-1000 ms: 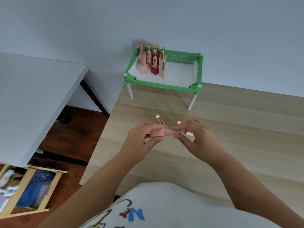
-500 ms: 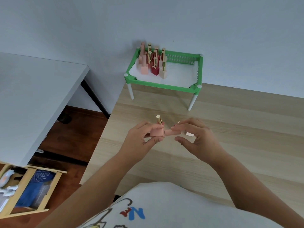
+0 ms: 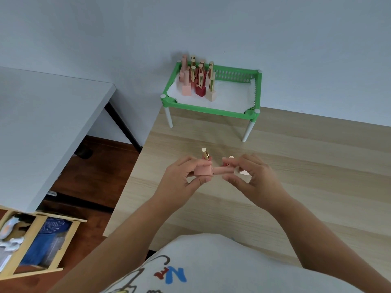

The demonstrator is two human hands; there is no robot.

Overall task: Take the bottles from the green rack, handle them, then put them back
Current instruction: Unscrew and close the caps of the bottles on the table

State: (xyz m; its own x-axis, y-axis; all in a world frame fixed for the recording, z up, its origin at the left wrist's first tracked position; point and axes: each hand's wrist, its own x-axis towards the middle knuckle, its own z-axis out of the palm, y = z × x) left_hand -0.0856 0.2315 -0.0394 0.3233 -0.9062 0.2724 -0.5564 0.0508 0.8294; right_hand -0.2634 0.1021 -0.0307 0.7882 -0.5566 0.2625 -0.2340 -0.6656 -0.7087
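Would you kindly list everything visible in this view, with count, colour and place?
wooden table: one, light wood, centre and right
green rack: one, green, white legs, on wooden table by the wall
racked bottles: several, pink, red, beige, gold caps, rack's left part
pink bottle: one, held sideways above the table
gold-capped bottle: one, just behind the pink bottle
beige bottle: one, right of the pink bottle's cap
grey table: one, left
wooden crate: one, lower left
left hand: grips pink bottle
right hand: holds beige bottle, fingertips at pink bottle's cap

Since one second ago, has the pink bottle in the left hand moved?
No. The pink bottle stays at the same spot below the green rack, in the left hand.
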